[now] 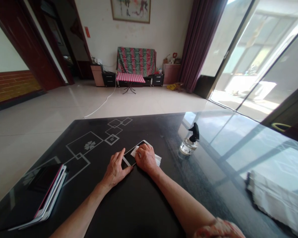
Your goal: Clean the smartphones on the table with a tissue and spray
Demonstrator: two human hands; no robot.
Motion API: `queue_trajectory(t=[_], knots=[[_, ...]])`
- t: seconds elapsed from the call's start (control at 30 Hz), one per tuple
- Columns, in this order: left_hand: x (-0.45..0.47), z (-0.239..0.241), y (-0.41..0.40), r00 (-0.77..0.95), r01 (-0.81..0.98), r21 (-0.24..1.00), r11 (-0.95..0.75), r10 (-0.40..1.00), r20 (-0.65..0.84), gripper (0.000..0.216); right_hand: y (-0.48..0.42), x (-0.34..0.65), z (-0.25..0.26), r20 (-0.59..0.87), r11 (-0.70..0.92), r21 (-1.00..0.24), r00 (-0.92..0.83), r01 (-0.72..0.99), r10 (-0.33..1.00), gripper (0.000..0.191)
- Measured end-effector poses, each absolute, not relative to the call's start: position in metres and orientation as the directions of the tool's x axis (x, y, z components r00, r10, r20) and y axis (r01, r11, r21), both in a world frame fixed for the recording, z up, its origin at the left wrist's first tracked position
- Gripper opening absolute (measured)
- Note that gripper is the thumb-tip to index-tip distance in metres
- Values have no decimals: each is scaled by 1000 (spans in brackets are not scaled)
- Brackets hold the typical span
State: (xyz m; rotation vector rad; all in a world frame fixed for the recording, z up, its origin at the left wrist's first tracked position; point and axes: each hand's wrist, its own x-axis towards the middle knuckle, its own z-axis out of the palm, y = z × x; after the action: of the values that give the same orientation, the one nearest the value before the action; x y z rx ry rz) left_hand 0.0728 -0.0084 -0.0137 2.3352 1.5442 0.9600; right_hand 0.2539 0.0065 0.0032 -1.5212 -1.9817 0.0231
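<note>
A white-edged smartphone (129,159) with a dark screen lies flat on the black table in front of me. My left hand (115,169) steadies its left end, thumb along the near edge and fingers at the far edge. Bunched under the curled fingers of my right hand (147,158) is a thin white cloth (158,160), pressed on the phone's screen. One cloth corner sticks out left of the fingers, and a zigzag-cut edge shows on the right. My right hand hides much of the screen.
A clear spray bottle (188,146) with a black trigger head stands upright to the right. Thin devices (39,195) are stacked at the table's left. A folded grey cloth (275,200) lies at the right. The glossy black tabletop (144,211) reflects the windows.
</note>
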Motion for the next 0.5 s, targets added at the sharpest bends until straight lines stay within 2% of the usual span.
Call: queue_trajectory(t=[0.2,0.5], knots=[[73,-14,-7,256,757,478,-446,875,411,74,-5,239,2,469,485,-375,-289,790,834,12],[72,-9,-10,251,762,493,-420,893,374,77,16,272,2,462,202,-349,-19,915,887,9]])
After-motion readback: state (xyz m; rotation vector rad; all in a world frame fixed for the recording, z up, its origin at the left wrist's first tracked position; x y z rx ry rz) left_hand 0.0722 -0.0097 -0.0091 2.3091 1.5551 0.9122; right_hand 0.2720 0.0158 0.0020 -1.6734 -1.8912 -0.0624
